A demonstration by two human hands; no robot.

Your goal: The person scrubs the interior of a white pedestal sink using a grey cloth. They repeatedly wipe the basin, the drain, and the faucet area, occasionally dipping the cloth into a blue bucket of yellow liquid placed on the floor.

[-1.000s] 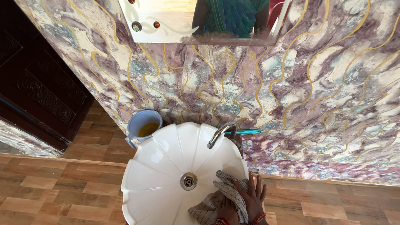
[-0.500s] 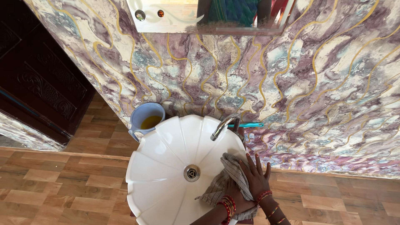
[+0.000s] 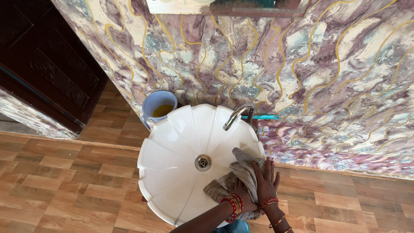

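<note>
A white, shell-shaped wash basin stands against a marbled wall, with a drain in its middle and a chrome tap at the back. A grey-brown cloth lies over the basin's right front rim. My right hand presses flat on the cloth, fingers spread. My left hand, with red and gold bangles at the wrist, grips the cloth's lower part just beside it.
A pale blue mug holding yellowish liquid sits at the basin's back left. A teal object lies behind the tap. A dark carved door is at left, a mirror's lower edge above, and a wood-pattern floor below.
My right hand and the cloth slid up along the right rim, then slightly back. My left hand and forearm have come into view on the cloth. The view shifted lower.
</note>
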